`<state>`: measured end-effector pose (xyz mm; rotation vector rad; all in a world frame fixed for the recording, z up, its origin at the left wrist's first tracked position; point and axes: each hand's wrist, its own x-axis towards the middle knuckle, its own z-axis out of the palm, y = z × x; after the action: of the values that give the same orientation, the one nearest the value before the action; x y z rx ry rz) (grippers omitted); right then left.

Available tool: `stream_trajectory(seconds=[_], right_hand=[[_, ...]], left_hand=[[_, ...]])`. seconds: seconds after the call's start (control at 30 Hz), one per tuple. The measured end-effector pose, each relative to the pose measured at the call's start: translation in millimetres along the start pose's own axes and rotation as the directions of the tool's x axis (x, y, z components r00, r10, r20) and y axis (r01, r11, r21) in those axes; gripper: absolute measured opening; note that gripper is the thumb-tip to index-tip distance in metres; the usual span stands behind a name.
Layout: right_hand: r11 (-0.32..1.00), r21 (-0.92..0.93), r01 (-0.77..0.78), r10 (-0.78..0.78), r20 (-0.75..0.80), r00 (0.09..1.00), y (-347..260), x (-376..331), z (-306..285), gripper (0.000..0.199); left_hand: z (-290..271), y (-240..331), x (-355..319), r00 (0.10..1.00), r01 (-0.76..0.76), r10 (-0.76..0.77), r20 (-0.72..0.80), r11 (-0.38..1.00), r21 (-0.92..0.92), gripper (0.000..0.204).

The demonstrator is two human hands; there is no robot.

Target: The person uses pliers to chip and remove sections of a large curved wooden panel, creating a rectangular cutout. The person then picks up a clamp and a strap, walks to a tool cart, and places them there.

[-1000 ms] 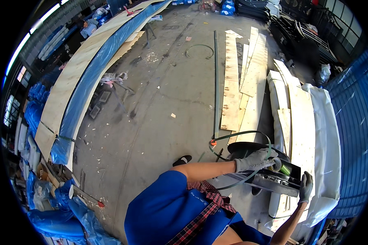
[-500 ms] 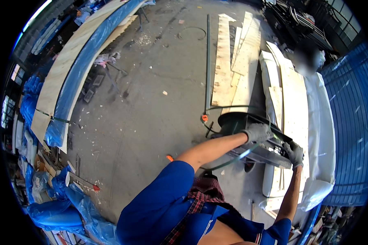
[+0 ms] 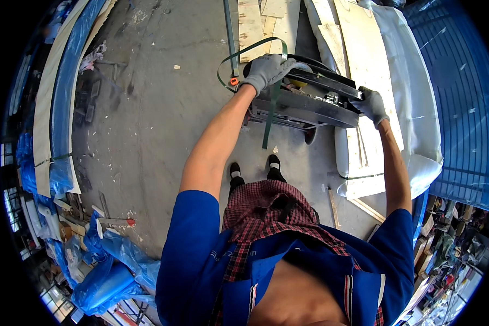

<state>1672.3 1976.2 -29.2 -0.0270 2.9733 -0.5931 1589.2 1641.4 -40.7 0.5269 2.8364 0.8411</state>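
Note:
A low black wheeled strapping cart [image 3: 320,107] stands on the floor in front of me, with an open tray of small metal parts. My left hand [image 3: 269,72], in a grey glove, is closed over the cart's left end, where the dark reel is partly hidden beneath it. A green strap [image 3: 274,111] arches up in a loop, passes under my left fingers, and its end hangs toward me. My right hand [image 3: 372,106], also gloved, grips the right end of the cart's frame.
Long plywood strips [image 3: 364,49] lie on a white-wrapped stack at the right. More boards [image 3: 250,32] lie ahead. Near a long metal bar [image 3: 230,38] is an orange tape measure [image 3: 233,81]. Blue-wrapped panels [image 3: 65,98] stand left, with crumpled blue plastic [image 3: 111,282] below them.
My view has tipped down, bringing my feet into sight. My left hand has shifted leftward along the cart to the reel end, onto the strap. My right hand stays on the frame's right end.

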Motion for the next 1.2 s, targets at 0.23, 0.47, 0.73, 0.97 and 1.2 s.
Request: stream_trajectory(seconds=[0.23,0.47,0.73,0.97,1.2], right_hand=[[0.989,-0.049,0.143,-0.149,-0.171,0.974,4.2,-75.9,28.6,0.017],[0.935,-0.126,0.33,-0.352,-0.258,0.9,16.6,-154.7,45.8,0.017],[0.9,-0.096,0.425,-0.434,-0.259,0.863,28.1,-185.0,46.0,0.018],[0.903,-0.084,0.422,-0.43,-0.16,0.889,23.7,-139.5,33.4,0.021],[0.884,-0.064,0.463,-0.467,-0.153,0.871,22.3,-120.0,26.3,0.024]], left_hand=[[30.8,6.6,-88.3,0.987,0.006,0.005,-0.161,0.998,0.066,0.056],[76.2,36.2,-202.4,0.923,0.003,0.038,-0.383,0.994,0.106,0.054],[99.9,67.3,-269.7,0.831,-0.03,0.035,-0.555,0.999,0.018,0.048],[81.9,72.8,-250.7,0.848,0.149,-0.113,-0.518,0.988,0.029,0.05],[76.5,80.7,-242.3,0.853,0.204,-0.208,-0.48,0.977,-0.06,0.049]])
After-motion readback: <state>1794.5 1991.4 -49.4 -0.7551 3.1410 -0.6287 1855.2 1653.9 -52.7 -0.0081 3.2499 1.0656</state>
